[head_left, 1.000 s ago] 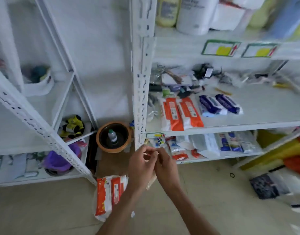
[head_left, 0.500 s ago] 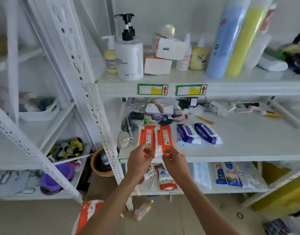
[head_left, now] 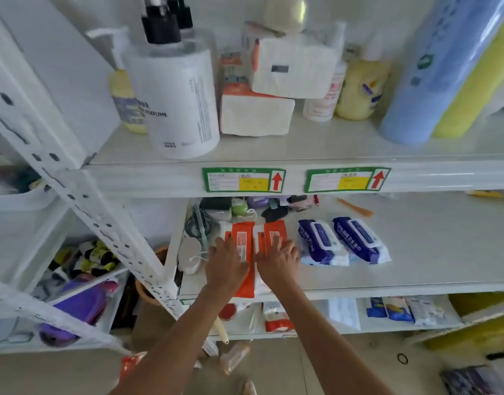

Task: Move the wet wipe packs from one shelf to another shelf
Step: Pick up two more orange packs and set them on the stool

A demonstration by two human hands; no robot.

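Observation:
Two orange-and-white wet wipe packs lie side by side on the middle shelf (head_left: 416,266). My left hand (head_left: 226,265) lies flat on the left orange pack (head_left: 242,238), fingers spread. My right hand (head_left: 279,262) rests the same way on the right orange pack (head_left: 273,230). Neither hand visibly grips its pack. To the right lie two blue-and-white wipe packs, one (head_left: 319,243) beside the other (head_left: 359,240). More packs sit on the lower shelf (head_left: 276,317), and an orange pack (head_left: 131,363) lies on the floor.
The upper shelf (head_left: 302,146) carries a large white pump bottle (head_left: 173,95), tissue packs (head_left: 256,112), lotion bottles and blue and yellow rolls (head_left: 444,75). Small clutter and a hairbrush (head_left: 201,223) fill the back of the middle shelf. A perforated white post (head_left: 82,201) slants across the left.
The view has risen from the floor toward the shelves. Both hands, held together in front of the shelf edge before, have reached forward and landed flat on the two orange packs.

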